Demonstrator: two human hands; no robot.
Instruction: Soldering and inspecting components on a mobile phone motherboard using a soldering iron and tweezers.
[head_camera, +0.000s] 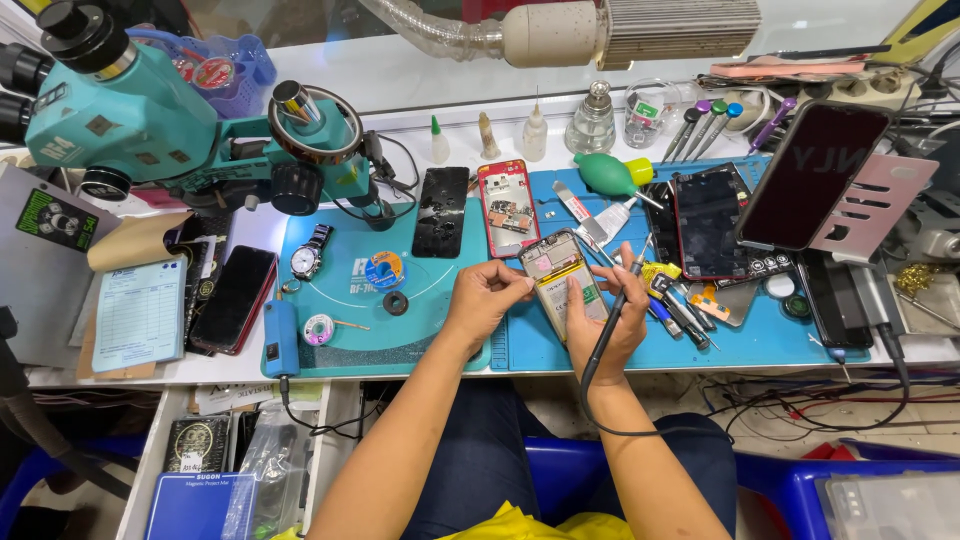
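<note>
An opened phone with its back removed and a yellow-topped battery showing lies tilted on the blue work mat. My left hand pinches the phone's left edge near its top. My right hand rests on the phone's lower right side and holds a black pen-shaped corded tool; the tool's tip points up past the phone's right edge. Its black cable runs down over my wrist toward my lap.
A teal microscope stands on a teal base mat at the left. A red opened phone, a cracked black screen, a wristwatch, a green blower, dropper bottles and a propped dark phone crowd the bench.
</note>
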